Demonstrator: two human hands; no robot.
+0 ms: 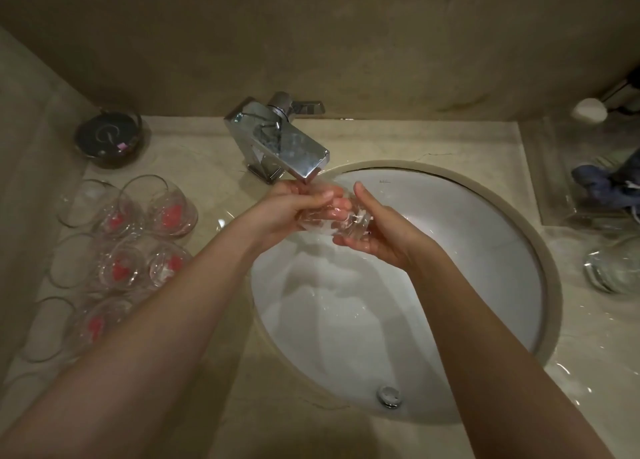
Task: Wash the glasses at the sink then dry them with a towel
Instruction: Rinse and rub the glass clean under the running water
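The small clear drinking glass lies on its side between both hands under the chrome faucet spout, long axis running hand to hand, the left hand gripping one end, the right hand cupping the other.

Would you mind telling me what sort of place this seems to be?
Probably a bathroom vanity, perhaps a hotel's: a round white sink set under a beige stone counter, with a chrome tap behind it.
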